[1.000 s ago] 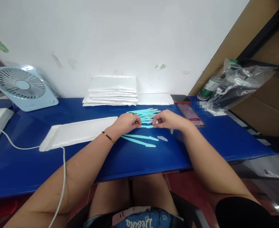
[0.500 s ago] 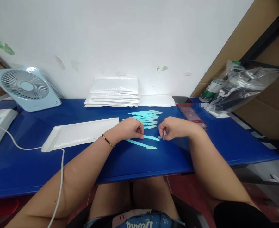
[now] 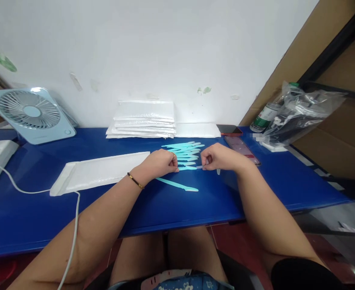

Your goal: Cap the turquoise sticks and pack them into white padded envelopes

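Note:
My left hand [image 3: 164, 162] pinches the handle of a turquoise eyebrow razor [image 3: 188, 168], its blade end pointing right. Opposite it, my right hand [image 3: 215, 157] is closed on a small clear blade cap [image 3: 199, 167]. The cap's end meets the razor's tip or is very close to it. A second clear piece [image 3: 218, 171] shows just below my right hand. Behind my hands lies a pile of eyebrow razors [image 3: 186, 149], partly hidden by my left fingers. One loose razor [image 3: 177, 185] lies nearer me on the blue table [image 3: 177, 209].
A white padded envelope [image 3: 102, 171] lies left of my hands. More padded envelopes [image 3: 144, 117] are stacked against the wall. Two phones [image 3: 240, 149] [image 3: 230, 129], a bottle [image 3: 266, 117] and a plastic bag [image 3: 301, 114] are at right. A fan [image 3: 31, 114] and white cable [image 3: 76, 225] are at left.
Both hands have moved slightly away from me, toward the pile. The held razor and the clear cap have come together, tip to end. The view has shifted a little.

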Demonstrator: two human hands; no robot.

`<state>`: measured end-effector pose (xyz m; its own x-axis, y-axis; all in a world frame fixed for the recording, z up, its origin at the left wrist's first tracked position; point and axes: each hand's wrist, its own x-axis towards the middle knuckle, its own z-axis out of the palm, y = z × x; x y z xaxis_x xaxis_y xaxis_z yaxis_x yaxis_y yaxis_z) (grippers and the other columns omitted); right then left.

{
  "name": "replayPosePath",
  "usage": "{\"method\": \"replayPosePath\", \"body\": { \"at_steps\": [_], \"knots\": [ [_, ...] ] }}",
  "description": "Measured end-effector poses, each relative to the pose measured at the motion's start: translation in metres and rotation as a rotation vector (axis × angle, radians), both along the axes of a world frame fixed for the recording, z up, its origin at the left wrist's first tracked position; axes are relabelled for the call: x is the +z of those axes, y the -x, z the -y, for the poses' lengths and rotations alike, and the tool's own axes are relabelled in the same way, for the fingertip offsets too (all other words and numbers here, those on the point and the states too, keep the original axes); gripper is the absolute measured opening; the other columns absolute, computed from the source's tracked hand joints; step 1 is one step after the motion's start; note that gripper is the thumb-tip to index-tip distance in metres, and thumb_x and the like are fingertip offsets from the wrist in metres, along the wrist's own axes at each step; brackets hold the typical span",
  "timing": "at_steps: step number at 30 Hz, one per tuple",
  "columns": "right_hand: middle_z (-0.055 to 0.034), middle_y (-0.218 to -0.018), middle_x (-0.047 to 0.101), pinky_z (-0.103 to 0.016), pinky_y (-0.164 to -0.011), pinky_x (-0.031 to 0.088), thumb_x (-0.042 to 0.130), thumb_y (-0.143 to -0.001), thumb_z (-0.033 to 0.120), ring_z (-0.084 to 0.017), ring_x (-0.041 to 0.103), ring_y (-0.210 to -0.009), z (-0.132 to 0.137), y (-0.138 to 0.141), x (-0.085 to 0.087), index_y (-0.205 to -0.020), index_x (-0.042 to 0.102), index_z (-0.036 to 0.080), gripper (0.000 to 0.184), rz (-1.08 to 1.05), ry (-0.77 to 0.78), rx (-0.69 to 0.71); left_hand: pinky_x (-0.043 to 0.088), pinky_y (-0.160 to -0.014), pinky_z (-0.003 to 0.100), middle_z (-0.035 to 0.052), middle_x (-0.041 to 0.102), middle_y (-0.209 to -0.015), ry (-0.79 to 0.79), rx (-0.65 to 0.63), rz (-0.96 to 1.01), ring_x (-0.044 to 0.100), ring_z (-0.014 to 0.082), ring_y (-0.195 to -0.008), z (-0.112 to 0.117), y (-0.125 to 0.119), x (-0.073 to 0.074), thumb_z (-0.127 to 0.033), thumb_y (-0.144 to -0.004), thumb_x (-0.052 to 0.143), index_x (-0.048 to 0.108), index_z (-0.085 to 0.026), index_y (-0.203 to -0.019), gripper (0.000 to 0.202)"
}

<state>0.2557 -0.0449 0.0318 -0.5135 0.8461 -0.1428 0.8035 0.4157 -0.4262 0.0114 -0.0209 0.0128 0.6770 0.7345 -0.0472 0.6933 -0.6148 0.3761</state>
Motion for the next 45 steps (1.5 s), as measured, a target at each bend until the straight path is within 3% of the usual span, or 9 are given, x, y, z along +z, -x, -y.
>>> {"method": "replayPosePath", "body": {
  "at_steps": [6,15,22,27,30,35,39,42,45],
  "knots": [
    [0.0008,-0.068,0.064,-0.021,-0.051,0.040,0.075,-0.057,0.032,-0.012,0.057,-0.059,0.004,0.003,0.002,-0.078,0.066,0.020,0.025,0.017,0.059,-0.006,0.034,-0.051,0.023,0.0002,0.067,-0.070,-0.010,-0.008,-0.002,0.058,0.0139,-0.062,-0.001,0.001,-0.001,-0.040,-0.073,0.062,0.067,-0.021,-0.072,0.020],
    [-0.0013,-0.061,0.066,-0.021,-0.043,0.044,0.069,-0.064,0.030,-0.013,0.059,-0.048,0.001,-0.004,-0.003,-0.072,0.066,0.018,0.015,-0.006,0.245,-0.139,0.031,-0.050,0.024,-0.0022,0.067,-0.069,-0.050,-0.017,-0.017,0.056,0.0129,-0.061,0.000,0.001,0.000,-0.038,-0.073,0.063,0.066,-0.023,-0.072,0.016],
    [-0.0001,-0.058,0.065,-0.021,-0.051,0.046,0.068,-0.067,0.029,-0.012,0.060,-0.052,-0.003,0.017,-0.011,-0.074,0.068,0.017,0.014,-0.120,0.181,-0.074,0.032,-0.053,0.023,-0.0007,0.067,-0.073,-0.082,-0.049,-0.015,0.056,0.0139,-0.065,-0.002,-0.005,-0.008,-0.036,-0.076,0.061,0.066,-0.022,-0.075,0.015],
    [-0.0020,-0.078,0.067,-0.022,-0.061,0.044,0.070,-0.065,0.034,-0.014,0.061,-0.069,0.000,-0.012,0.005,-0.083,0.070,0.019,0.024,-0.103,-0.050,-0.075,0.037,-0.062,0.024,0.0027,0.064,-0.091,-0.144,-0.047,0.068,0.057,0.0167,-0.080,0.002,-0.002,0.002,-0.044,-0.076,0.059,0.063,-0.020,-0.092,0.029],
    [-0.0017,-0.088,0.066,-0.022,-0.059,0.043,0.070,-0.062,0.033,-0.013,0.057,-0.066,0.003,-0.039,0.012,-0.088,0.070,0.021,0.028,-0.014,0.032,-0.060,0.038,-0.061,0.023,0.0021,0.063,-0.092,-0.006,-0.174,0.070,0.057,0.0165,-0.080,0.006,0.006,0.015,-0.051,-0.070,0.064,0.064,-0.021,-0.093,0.038],
    [0.0015,-0.065,0.061,-0.022,-0.052,0.039,0.069,-0.061,0.029,-0.013,0.054,-0.058,0.000,-0.041,0.002,-0.072,0.069,0.020,0.014,0.070,0.173,-0.047,0.037,-0.054,0.022,-0.0008,0.064,-0.074,0.257,-0.312,-0.034,0.056,0.0124,-0.065,0.013,0.010,0.018,-0.039,-0.067,0.069,0.068,-0.022,-0.081,0.022],
    [0.0013,-0.064,0.061,-0.022,-0.051,0.040,0.066,-0.066,0.028,-0.012,0.055,-0.056,0.000,-0.023,0.000,-0.077,0.065,0.018,0.015,-0.111,0.129,-0.064,0.035,-0.051,0.022,-0.0018,0.063,-0.067,0.234,-0.298,-0.026,0.054,0.0111,-0.058,0.014,0.007,0.014,-0.032,-0.072,0.063,0.067,-0.021,-0.075,0.012],
    [0.0008,-0.064,0.062,-0.024,-0.054,0.046,0.064,-0.072,0.031,-0.012,0.058,-0.055,0.001,-0.013,0.003,-0.094,0.063,0.018,0.025,-0.417,0.072,-0.150,0.036,-0.053,0.022,-0.0011,0.064,-0.069,0.159,-0.235,0.043,0.055,0.0114,-0.059,0.011,0.007,0.013,-0.030,-0.075,0.057,0.064,-0.020,-0.076,0.013],
    [-0.0010,-0.065,0.064,-0.026,-0.059,0.052,0.067,-0.073,0.036,-0.015,0.064,-0.060,0.000,-0.008,0.004,-0.095,0.060,0.017,0.030,-0.777,0.048,-0.255,0.040,-0.056,0.021,0.0003,0.064,-0.074,0.130,-0.096,0.208,0.057,0.0124,-0.064,0.006,0.007,0.010,-0.035,-0.080,0.051,0.061,-0.019,-0.083,0.019]
  ]
}}
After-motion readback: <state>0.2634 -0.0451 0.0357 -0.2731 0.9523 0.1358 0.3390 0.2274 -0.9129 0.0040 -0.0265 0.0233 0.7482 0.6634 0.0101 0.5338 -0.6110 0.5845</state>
